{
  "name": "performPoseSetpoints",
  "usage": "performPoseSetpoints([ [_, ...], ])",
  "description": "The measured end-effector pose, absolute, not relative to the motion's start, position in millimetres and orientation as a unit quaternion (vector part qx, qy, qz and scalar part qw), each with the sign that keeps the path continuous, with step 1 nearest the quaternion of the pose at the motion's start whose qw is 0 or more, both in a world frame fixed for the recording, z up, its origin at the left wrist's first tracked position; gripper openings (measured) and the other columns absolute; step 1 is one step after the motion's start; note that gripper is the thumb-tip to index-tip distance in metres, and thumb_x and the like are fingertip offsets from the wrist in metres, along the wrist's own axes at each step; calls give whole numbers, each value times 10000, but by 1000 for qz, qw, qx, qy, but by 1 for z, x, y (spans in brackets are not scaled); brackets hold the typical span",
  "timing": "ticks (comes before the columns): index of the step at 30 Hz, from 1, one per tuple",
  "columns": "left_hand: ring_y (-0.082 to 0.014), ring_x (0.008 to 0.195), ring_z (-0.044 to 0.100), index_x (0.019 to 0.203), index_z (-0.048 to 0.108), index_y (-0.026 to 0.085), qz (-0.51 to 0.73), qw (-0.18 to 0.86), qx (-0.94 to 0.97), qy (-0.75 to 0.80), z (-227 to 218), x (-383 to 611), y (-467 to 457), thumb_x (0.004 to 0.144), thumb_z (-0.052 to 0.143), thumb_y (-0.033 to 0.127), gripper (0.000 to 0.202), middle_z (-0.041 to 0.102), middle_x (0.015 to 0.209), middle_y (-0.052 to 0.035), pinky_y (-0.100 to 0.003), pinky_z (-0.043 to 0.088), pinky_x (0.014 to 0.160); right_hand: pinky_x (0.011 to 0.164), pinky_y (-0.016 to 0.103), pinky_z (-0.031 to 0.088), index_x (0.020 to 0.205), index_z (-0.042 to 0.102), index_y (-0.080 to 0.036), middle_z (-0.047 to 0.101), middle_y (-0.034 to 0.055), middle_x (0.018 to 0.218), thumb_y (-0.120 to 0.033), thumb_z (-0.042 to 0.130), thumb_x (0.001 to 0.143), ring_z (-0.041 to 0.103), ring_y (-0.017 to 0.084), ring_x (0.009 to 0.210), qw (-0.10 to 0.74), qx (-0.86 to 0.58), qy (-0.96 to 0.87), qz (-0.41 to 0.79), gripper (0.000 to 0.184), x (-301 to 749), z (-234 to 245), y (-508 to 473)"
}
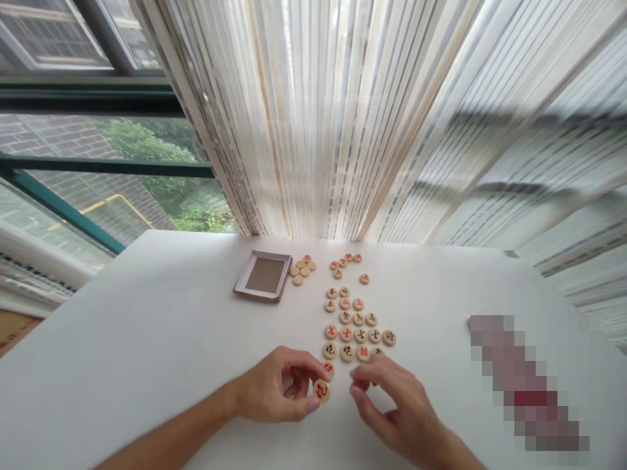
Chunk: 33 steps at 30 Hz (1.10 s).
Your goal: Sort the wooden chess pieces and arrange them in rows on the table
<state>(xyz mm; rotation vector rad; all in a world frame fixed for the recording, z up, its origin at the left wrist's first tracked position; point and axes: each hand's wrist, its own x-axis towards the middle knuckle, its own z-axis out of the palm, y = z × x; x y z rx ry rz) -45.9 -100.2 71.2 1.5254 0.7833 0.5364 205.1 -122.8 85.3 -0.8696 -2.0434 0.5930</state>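
Between the thumb and index finger of my left hand [281, 388] is a round Chinese chess piece [321, 391] with a red character, tilted toward me. Just beyond it another red-marked piece [328, 369] lies on the table, partly behind my fingers. My right hand [396, 405] hovers to the right, thumb and index finger slightly apart with nothing seen between them. It partly covers a black-marked piece [377, 352] at the end of the nearest row. Further rows of face-up pieces [361, 334], red and black, stretch away from my hands.
A white table [147, 365] carries everything. An open shallow box part [240, 287] sits at the back left, beside a cluster of mostly blank-side-up pieces [304, 271]. Scattered red pieces [337, 273] lie at the back. A pixelated object [529, 385] is at the right; curtains [313, 130] hang behind.
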Motion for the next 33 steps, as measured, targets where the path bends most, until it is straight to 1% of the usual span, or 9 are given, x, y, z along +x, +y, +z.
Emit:
performPoseSetpoints([
  [2,-69,549,500,1064,694,119,236,603,685,334,75,-44,-103,725,716,178,345,619,753,-33,-176,411,520,614,264,463,902,580,-192,630,22,712,-112,621,840,577,153,646,381,-329,-828,246,109,198,83,-130],
  [4,-73,551,514,1068,711,121,240,585,706,319,77,-42,-104,722,709,172,350,635,790,-52,-181,419,519,603,250,453,879,565,-197,641,17,703,-112,626,827,577,146,632,369,-318,-838,248,116,193,80,-134],
  [8,-78,539,507,1091,720,125,244,565,734,289,79,-41,-105,731,701,170,362,629,750,-47,-187,419,518,600,233,443,967,574,-189,672,17,720,-75,594,836,582,135,623,337,-291,-863,238,175,190,78,-135],
  [13,-95,566,533,1123,713,140,241,552,749,276,80,-42,-103,750,696,171,375,637,748,-49,-203,435,551,654,244,463,1058,585,-166,708,39,790,-68,579,882,591,141,664,303,-246,-891,230,202,191,79,-132],
  [17,-102,583,545,1151,703,151,230,548,756,275,78,-43,-102,773,692,190,381,647,771,-54,-214,453,580,673,248,476,1078,586,-152,707,56,803,-86,543,929,615,148,704,295,-248,-895,225,169,192,82,-133],
  [20,-103,585,543,1154,701,152,222,546,758,279,75,-44,-102,775,707,219,385,644,771,-52,-215,456,583,662,252,480,1075,593,-149,698,55,767,-97,529,943,623,153,692,290,-248,-900,211,156,192,84,-134],
  [25,-104,583,535,1150,702,144,214,549,755,286,74,-44,-103,774,723,254,392,629,743,-42,-213,461,585,649,242,483,1008,610,-157,680,42,704,-116,519,959,632,143,656,293,-252,-902,191,110,192,85,-135],
  [33,-108,583,544,1138,708,148,201,550,757,290,76,-43,-103,769,728,269,388,637,734,-40,-214,470,594,641,243,485,1014,625,-150,675,40,687,-128,516,969,634,142,660,296,-240,-906,186,120,193,89,-134],
])
